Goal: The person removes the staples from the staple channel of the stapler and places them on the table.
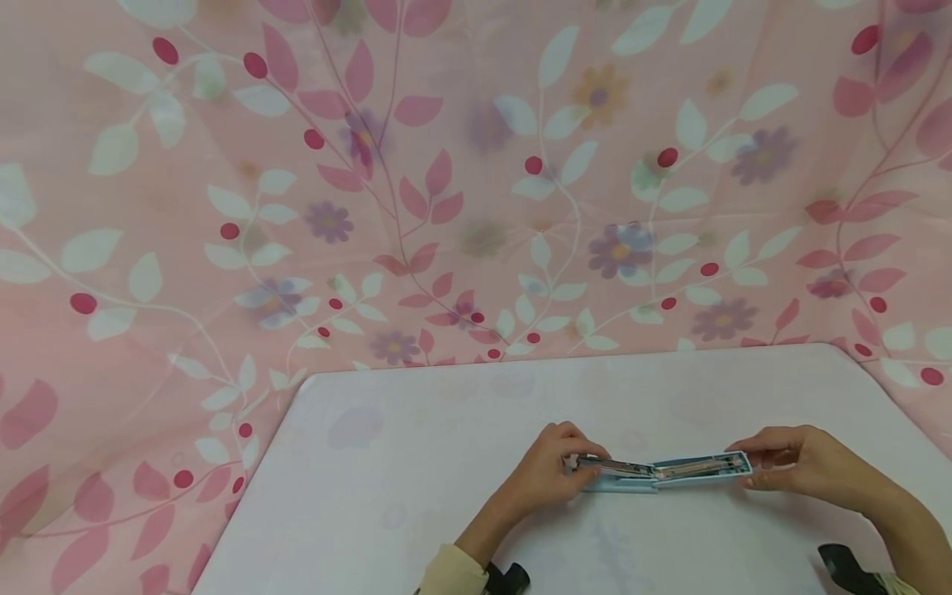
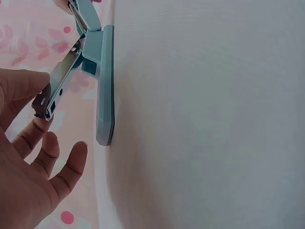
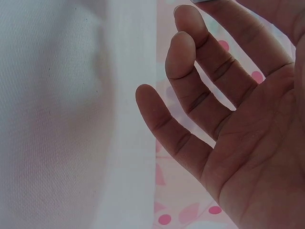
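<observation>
A light blue stapler (image 1: 623, 486) lies opened out above the white table, its base (image 2: 105, 90) low against the tabletop. My left hand (image 1: 552, 469) pinches the free end of the metal staple magazine (image 2: 62, 78) between thumb and index finger, holding it tilted up off the base. In the left wrist view, the other fingers of that hand are spread below it. On the right side, my right hand (image 1: 818, 463) pinches the tip of the swung-back top cover (image 1: 714, 475) by thumb and fingers. Only a sliver of the cover shows in the right wrist view, above the bent fingers (image 3: 181, 55).
The white tabletop (image 1: 416, 479) extends around the hands, with rounded far corners. Behind and beside it hangs a pink floral cloth (image 1: 476, 207). Black wrist straps or mounts (image 1: 848, 570) show near the lower edge, at both sleeves.
</observation>
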A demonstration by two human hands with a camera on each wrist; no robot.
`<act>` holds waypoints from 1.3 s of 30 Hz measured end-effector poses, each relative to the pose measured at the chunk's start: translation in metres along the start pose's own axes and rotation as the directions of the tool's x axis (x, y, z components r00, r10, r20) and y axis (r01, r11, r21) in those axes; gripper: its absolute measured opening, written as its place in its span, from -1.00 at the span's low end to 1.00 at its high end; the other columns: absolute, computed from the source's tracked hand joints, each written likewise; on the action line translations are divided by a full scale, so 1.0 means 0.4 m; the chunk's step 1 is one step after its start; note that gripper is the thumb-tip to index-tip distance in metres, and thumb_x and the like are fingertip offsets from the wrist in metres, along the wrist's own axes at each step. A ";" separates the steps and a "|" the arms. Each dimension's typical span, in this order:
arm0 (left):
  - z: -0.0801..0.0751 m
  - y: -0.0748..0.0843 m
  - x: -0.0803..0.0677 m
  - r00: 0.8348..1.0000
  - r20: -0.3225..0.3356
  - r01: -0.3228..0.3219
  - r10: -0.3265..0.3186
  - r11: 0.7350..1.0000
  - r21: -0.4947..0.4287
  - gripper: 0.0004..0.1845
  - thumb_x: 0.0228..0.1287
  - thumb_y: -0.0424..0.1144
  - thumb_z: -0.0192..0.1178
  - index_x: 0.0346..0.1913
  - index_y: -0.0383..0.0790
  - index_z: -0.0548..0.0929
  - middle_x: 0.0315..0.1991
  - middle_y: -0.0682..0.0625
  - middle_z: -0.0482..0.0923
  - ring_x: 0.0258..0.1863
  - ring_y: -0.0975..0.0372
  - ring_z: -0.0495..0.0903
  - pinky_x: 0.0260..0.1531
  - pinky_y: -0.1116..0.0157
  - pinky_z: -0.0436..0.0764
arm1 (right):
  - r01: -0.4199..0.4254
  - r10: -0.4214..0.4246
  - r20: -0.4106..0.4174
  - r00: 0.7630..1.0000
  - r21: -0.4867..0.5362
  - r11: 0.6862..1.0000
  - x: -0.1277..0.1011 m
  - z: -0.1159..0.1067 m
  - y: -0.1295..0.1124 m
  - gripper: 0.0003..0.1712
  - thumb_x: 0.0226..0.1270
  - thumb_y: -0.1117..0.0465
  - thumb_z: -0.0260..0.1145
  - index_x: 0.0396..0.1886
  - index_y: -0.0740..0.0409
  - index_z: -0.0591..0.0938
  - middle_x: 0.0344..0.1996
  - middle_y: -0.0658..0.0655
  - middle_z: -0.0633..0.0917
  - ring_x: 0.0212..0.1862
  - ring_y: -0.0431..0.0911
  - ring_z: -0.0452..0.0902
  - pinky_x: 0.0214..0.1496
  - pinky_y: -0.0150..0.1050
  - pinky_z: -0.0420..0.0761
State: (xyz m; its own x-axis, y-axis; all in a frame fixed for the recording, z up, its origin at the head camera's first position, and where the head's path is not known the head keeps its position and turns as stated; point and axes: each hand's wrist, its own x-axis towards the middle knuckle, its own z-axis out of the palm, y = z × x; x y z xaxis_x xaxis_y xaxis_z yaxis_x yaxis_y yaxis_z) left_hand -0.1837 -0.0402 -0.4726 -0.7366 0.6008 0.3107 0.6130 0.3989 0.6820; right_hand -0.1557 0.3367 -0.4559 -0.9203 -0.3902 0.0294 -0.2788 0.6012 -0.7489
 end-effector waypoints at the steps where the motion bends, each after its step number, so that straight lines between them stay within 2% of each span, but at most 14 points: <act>1: 0.001 0.000 0.000 1.000 0.002 0.006 -0.006 1.000 0.002 -0.80 0.25 -0.27 0.33 -0.11 0.08 0.79 -0.26 0.22 0.50 -0.29 0.29 0.36 -0.37 0.49 0.37 | -0.002 0.002 0.002 1.000 -0.002 1.000 0.000 0.000 -0.001 -0.66 0.19 0.21 0.48 -0.04 0.21 0.73 -0.31 -0.08 0.68 -0.33 -0.22 0.55 -0.33 -0.34 0.59; 5: 0.001 0.004 -0.001 0.999 0.018 0.041 -0.041 0.999 0.019 -0.79 0.25 -0.26 0.32 -0.13 0.13 0.79 -0.25 0.25 0.49 -0.28 0.31 0.32 -0.38 0.49 0.34 | 0.002 -0.002 0.006 1.000 0.006 1.000 -0.002 -0.001 -0.003 -0.67 0.19 0.23 0.48 -0.04 0.22 0.73 -0.29 -0.07 0.69 -0.32 -0.23 0.56 -0.32 -0.34 0.59; 10: -0.002 0.008 -0.002 0.998 0.043 0.045 -0.047 0.998 0.048 -0.79 0.26 -0.25 0.31 -0.11 0.14 0.79 -0.25 0.25 0.49 -0.27 0.38 0.26 -0.35 0.49 0.35 | 0.005 -0.005 0.005 1.000 0.016 1.000 -0.004 0.002 -0.003 -0.66 0.18 0.26 0.48 -0.04 0.25 0.72 -0.29 -0.06 0.69 -0.33 -0.23 0.56 -0.32 -0.34 0.59; 19: -0.001 0.000 -0.001 0.997 0.073 -0.039 0.025 0.980 0.196 -0.78 0.30 -0.23 0.28 -0.09 0.14 0.80 -0.25 0.26 0.49 -0.27 0.39 0.26 -0.33 0.54 0.33 | 0.015 -0.015 0.008 1.000 0.021 1.000 -0.004 0.003 0.005 -0.66 0.19 0.27 0.48 -0.04 0.27 0.72 -0.27 -0.08 0.71 -0.31 -0.24 0.58 -0.33 -0.34 0.59; 26: -0.011 0.011 0.006 0.986 0.136 -0.140 0.096 0.919 0.368 -0.76 0.32 -0.25 0.26 -0.07 0.17 0.78 -0.24 0.29 0.53 -0.28 0.40 0.28 -0.29 0.59 0.24 | 0.007 -0.007 -0.004 1.000 -0.004 1.000 -0.001 0.003 0.008 -0.66 0.17 0.22 0.50 -0.05 0.21 0.73 -0.30 -0.10 0.68 -0.33 -0.24 0.57 -0.33 -0.34 0.59; 31: -0.018 0.017 0.012 0.978 0.183 -0.165 0.098 0.903 0.397 -0.75 0.28 -0.30 0.27 -0.09 0.14 0.78 -0.26 0.30 0.52 -0.31 0.39 0.26 -0.32 0.59 0.21 | 0.007 -0.008 -0.003 1.000 -0.002 1.000 -0.001 0.004 0.008 -0.66 0.17 0.22 0.49 -0.04 0.19 0.74 -0.31 -0.09 0.68 -0.33 -0.23 0.57 -0.33 -0.34 0.58; 39: -0.016 0.022 0.020 0.971 0.229 -0.165 0.075 0.898 0.409 -0.75 0.29 -0.34 0.26 -0.09 0.10 0.74 -0.31 0.27 0.48 -0.35 0.38 0.25 -0.37 0.58 0.22 | 0.000 0.000 0.005 1.000 -0.021 1.000 0.001 0.004 0.003 -0.65 0.19 0.20 0.48 -0.03 0.21 0.73 -0.29 -0.11 0.69 -0.32 -0.23 0.55 -0.32 -0.34 0.60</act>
State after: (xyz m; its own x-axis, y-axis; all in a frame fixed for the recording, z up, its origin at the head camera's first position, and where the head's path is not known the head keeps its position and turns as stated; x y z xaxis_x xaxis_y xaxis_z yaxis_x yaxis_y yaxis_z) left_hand -0.1861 -0.0363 -0.4597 -0.6038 0.7714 0.2008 0.7888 0.5419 0.2902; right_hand -0.1558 0.3361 -0.4580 -0.9189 -0.3935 0.0263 -0.2846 0.6155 -0.7349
